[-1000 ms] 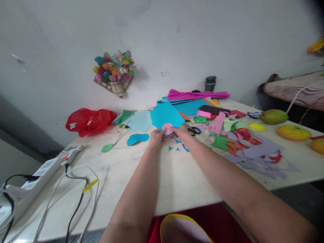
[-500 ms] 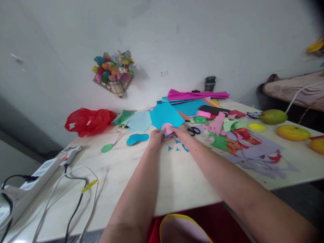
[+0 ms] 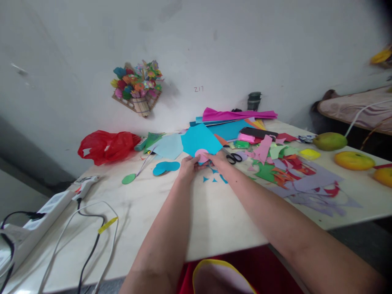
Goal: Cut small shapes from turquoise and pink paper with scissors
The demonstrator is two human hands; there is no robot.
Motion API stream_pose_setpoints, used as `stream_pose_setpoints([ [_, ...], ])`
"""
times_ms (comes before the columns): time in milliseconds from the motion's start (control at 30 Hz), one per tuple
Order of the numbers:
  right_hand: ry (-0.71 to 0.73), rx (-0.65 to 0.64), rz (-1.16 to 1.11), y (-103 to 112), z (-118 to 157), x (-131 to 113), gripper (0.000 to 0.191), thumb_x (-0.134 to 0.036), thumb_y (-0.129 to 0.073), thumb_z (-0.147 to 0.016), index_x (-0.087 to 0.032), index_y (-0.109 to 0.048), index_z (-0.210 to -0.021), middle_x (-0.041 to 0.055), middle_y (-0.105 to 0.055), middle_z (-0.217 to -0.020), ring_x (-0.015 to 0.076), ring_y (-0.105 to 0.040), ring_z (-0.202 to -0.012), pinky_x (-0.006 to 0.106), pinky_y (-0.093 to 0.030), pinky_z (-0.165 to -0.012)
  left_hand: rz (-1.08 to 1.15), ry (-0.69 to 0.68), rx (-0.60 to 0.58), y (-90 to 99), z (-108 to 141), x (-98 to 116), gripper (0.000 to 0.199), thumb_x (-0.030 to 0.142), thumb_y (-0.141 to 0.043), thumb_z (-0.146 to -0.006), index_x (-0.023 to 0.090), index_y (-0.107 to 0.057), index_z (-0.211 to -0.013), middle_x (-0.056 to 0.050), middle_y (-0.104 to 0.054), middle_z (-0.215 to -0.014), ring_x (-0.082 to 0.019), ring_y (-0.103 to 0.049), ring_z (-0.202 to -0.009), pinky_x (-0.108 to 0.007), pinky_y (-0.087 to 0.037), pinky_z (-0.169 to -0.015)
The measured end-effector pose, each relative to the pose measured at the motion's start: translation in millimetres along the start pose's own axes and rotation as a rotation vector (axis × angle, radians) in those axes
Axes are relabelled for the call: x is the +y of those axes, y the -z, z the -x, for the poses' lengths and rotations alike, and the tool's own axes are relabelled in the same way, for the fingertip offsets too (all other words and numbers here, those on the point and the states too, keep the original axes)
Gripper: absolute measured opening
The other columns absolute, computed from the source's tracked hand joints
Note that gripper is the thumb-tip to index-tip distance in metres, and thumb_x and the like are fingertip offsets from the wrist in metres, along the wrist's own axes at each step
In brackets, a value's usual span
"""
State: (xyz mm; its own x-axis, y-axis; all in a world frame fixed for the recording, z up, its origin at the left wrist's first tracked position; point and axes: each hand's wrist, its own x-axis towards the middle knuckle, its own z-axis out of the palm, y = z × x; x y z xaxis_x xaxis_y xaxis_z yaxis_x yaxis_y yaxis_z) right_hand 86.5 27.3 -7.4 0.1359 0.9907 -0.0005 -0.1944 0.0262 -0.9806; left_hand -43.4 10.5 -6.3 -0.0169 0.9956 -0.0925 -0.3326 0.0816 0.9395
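Both my hands grip a bright blue sheet of paper (image 3: 200, 138) by its near edge, just over the table. A round pink paper disc (image 3: 201, 155) lies on that edge, between the hands. My left hand (image 3: 189, 164) pinches the blue paper and the disc from the left. From the right, my right hand (image 3: 217, 160) does the same; some fingers are hidden underneath. Small blue scraps (image 3: 214, 178) lie just below the hands. Blue paper circles (image 3: 165, 168) rest left of my left hand. Black-handled scissors (image 3: 234, 158) lie beside my right wrist.
Paper offcuts (image 3: 306, 177) are heaped at right, near several mangoes (image 3: 354, 160). A red plastic bag (image 3: 108, 146) sits at back left. A power strip (image 3: 50, 212) and loose cables (image 3: 114, 241) run along the left side. A dark phone (image 3: 259, 132) lies behind the offcuts.
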Motion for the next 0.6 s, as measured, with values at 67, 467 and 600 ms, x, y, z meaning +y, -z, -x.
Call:
stream_pose_setpoints([
  [67, -0.006, -0.014, -0.003, -1, 2, -2, 0.034, -0.028, -0.087, -0.057, -0.018, -0.058, -0.073, -0.0028, -0.059, -0.053, 0.0109, -0.053, -0.041, 0.020, -0.036, -0.035, 0.014, 0.011, 0.000, 1.0, -1, 1, 0.023, 0.014, -0.070, -0.080, 0.015, -0.050, -0.068, -0.003, -0.060, -0.059, -0.020, -0.068, -0.062, -0.036, -0.060, -0.069],
  [467, 0.094, -0.012, 0.040, 1, -3, 4, 0.039, -0.034, -0.088, -0.053, -0.020, -0.055, -0.070, -0.0037, -0.057, -0.050, 0.0097, -0.048, -0.039, 0.021, -0.037, -0.034, 0.052, 0.087, -0.011, -5.4, 5, 11, 0.013, 0.015, -0.055, -0.086, 0.008, -0.064, -0.079, -0.012, -0.069, -0.068, -0.024, -0.073, -0.074, -0.036, -0.061, -0.073],
  [600, 0.096, 0.002, 0.067, 0, 0, 0, 0.042, -0.036, -0.088, -0.051, -0.020, -0.051, -0.064, -0.0049, -0.052, -0.046, 0.0090, -0.045, -0.037, 0.021, -0.035, -0.034, 0.045, 0.098, -0.011, -5.6, 5, 12, 0.020, 0.020, -0.052, -0.090, 0.007, -0.065, -0.084, -0.014, -0.071, -0.071, -0.025, -0.073, -0.078, -0.036, -0.062, -0.073],
])
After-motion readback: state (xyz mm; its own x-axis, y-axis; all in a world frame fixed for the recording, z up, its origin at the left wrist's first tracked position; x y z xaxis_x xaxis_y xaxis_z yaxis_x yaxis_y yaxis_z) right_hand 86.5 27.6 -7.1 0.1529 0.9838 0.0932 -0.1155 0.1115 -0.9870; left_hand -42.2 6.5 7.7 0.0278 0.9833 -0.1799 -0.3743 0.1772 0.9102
